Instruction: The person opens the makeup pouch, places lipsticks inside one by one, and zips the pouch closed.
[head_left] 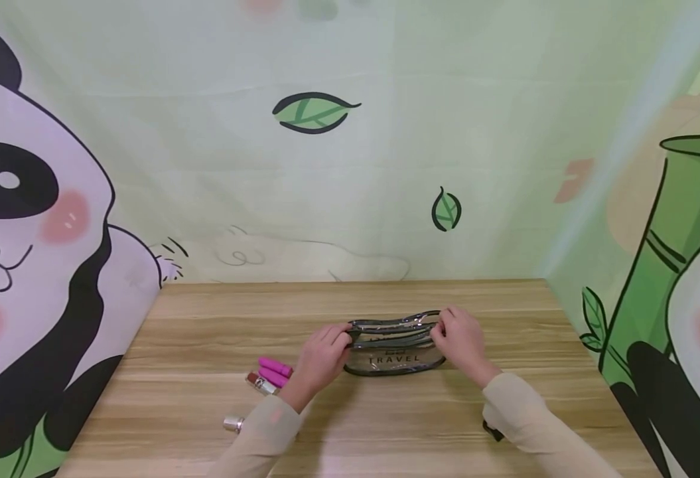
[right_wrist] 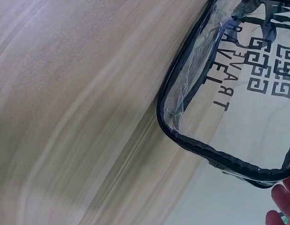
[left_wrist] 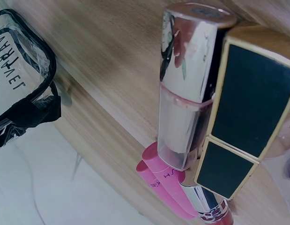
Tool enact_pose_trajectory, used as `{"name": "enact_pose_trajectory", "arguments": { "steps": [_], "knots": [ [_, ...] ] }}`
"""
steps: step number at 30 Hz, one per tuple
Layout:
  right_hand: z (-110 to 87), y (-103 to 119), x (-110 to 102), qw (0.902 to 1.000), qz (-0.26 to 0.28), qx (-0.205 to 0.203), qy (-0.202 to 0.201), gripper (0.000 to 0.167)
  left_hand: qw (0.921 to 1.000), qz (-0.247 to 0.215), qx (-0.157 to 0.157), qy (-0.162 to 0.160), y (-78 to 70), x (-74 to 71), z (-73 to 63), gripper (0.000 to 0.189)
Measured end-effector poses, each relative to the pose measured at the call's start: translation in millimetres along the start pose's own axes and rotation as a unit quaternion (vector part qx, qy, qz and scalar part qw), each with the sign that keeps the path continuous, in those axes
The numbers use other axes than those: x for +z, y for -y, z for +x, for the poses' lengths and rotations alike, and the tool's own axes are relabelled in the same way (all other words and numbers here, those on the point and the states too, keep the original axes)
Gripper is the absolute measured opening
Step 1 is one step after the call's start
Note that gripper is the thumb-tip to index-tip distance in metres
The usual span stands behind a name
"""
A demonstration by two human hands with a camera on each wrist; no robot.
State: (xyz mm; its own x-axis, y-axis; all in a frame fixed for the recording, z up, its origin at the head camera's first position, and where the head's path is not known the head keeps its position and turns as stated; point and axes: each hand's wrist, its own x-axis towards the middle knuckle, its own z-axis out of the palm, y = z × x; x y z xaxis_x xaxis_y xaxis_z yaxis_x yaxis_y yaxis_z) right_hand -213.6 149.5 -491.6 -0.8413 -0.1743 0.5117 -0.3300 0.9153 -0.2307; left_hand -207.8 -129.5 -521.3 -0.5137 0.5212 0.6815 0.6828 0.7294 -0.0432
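Observation:
A clear pouch with black trim and the word TRAVEL point(head_left: 394, 360) stands on the table, its two black top edges parted. My left hand point(head_left: 321, 353) pinches its left upper end, and my right hand point(head_left: 462, 340) pinches the right upper end. The right wrist view brings the pouch's clear side point(right_wrist: 257, 126) close, with a patterned print and a few fingertips point(right_wrist: 281, 199) at its corner. In the left wrist view the pouch point(left_wrist: 11, 70) shows only in part, and the left hand's grip is out of frame.
Beside my left forearm lie two pink tubes point(head_left: 275, 366), a silver-and-red lip tube point(head_left: 261, 383) and a silver-capped item point(head_left: 233, 423). A black-and-gold case point(left_wrist: 255, 98) looms in the left wrist view. Something black point(head_left: 493, 431) is partly hidden under my right sleeve.

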Motion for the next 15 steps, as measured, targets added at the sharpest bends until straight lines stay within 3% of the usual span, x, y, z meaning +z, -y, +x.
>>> {"name": "enact_pose_trajectory", "arguments": {
  "steps": [7, 15],
  "knots": [
    [0.1, -1.8, 0.7, 0.9999, 0.007, 0.008, -0.005, 0.014, 1.0, 0.002, -0.003, 0.004, -0.3, -2.4, 0.0, 0.014],
    [-2.6, -12.5, 5.4, 0.9982, 0.025, 0.014, -0.053, 0.012, 0.9996, 0.003, -0.026, 0.009, 7.4, -3.8, -0.7, 0.019]
  ]
}}
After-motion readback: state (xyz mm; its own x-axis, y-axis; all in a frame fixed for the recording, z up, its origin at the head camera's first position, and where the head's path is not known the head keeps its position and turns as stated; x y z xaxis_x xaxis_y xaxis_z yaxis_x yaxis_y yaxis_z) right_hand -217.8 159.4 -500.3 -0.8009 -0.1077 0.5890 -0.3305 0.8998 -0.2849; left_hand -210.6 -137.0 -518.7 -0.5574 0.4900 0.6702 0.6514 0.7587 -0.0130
